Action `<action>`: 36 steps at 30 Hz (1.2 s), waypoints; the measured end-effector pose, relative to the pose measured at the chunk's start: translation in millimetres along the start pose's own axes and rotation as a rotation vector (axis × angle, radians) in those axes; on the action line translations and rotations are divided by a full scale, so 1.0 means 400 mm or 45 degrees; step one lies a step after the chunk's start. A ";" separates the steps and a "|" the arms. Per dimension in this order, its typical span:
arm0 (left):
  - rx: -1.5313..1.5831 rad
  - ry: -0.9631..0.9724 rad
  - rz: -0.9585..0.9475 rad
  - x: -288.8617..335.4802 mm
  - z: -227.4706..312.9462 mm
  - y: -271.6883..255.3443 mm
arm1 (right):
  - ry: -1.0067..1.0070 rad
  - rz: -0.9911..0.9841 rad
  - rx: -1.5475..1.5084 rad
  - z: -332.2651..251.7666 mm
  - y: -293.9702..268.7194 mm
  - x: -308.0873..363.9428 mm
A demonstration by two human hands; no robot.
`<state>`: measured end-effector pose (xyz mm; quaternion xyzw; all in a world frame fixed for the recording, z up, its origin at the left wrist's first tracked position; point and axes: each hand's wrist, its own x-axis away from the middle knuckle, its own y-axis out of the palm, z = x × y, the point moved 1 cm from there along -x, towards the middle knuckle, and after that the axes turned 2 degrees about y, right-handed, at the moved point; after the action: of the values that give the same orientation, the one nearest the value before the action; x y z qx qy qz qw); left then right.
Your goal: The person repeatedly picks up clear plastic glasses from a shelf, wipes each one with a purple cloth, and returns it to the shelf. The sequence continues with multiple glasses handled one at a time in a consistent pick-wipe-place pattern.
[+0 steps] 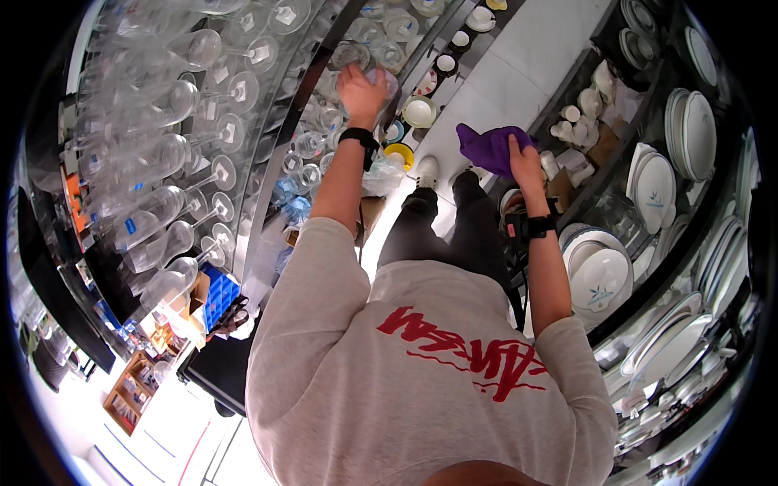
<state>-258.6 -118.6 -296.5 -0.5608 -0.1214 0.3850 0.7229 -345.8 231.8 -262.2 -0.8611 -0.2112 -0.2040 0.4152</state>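
At upper centre of the frame, left hand (361, 93) clasps a clear glass (381, 79) at the shelf (324, 61); right hand (523, 158), lower right, bunches purple cloth (486, 147)

A clear drinking glass (382, 79) sits in the grasp of the left hand (361, 91), reached out toward a shelf of glassware. Only part of its rim and side shows past the fingers, so its tilt cannot be told. A purple cloth (486, 147) is bunched in the right hand (523, 162), its crumpled folds spilling out to the left of the fingers. The 2 things are well apart, the cloth lower and to the right of the glass.
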 end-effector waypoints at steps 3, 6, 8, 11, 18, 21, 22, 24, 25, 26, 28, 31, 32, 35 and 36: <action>0.219 -0.037 0.072 -0.047 -0.059 0.024 | -0.027 0.012 0.003 0.009 0.005 0.002; 0.057 -0.040 -0.135 -0.082 -0.130 0.098 | -0.033 0.046 0.031 0.018 0.005 0.006; -0.033 -0.124 -0.410 -0.100 -0.159 0.128 | -0.061 0.066 0.007 0.034 0.007 0.008; -0.145 -0.146 -0.449 -0.097 -0.207 0.172 | -0.052 0.031 0.029 0.040 -0.007 0.016; 0.003 -0.108 -0.186 -0.074 -0.151 0.106 | 0.016 0.096 0.029 0.049 -0.027 0.025; 0.051 -0.120 -0.121 -0.069 -0.125 0.067 | 0.029 0.068 0.043 0.056 -0.029 0.020; 0.064 -0.117 -0.086 -0.067 -0.114 0.052 | 0.041 0.050 0.049 0.051 -0.030 0.021; 0.094 -0.094 -0.001 -0.058 -0.098 0.024 | 0.048 0.028 0.030 0.034 -0.032 0.026; 0.111 -0.074 0.047 -0.053 -0.090 0.011 | 0.042 0.025 0.004 0.019 -0.031 0.032; 0.128 -0.054 0.096 -0.048 -0.083 -0.003 | 0.037 0.022 -0.023 0.010 -0.030 0.036; 0.169 -0.110 0.154 -0.032 -0.063 -0.038 | 0.029 -0.023 -0.030 0.022 -0.013 0.021; 0.256 -0.156 0.233 0.001 -0.038 -0.082 | 0.080 -0.067 -0.140 -0.004 -0.012 0.022; 0.290 -0.164 0.257 0.012 -0.030 -0.094 | 0.108 -0.078 -0.193 -0.020 -0.018 0.026; 0.376 -0.184 0.282 0.043 -0.002 -0.131 | 0.077 -0.066 -0.645 -0.043 -0.032 0.029; 0.397 -0.167 0.303 0.054 0.012 -0.144 | 0.193 -0.209 -0.809 -0.038 -0.038 0.013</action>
<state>-222.9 -104.6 -248.3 -0.4260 -0.0402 0.5175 0.7410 -352.2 229.2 -241.0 -0.9099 -0.1742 -0.3558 0.1225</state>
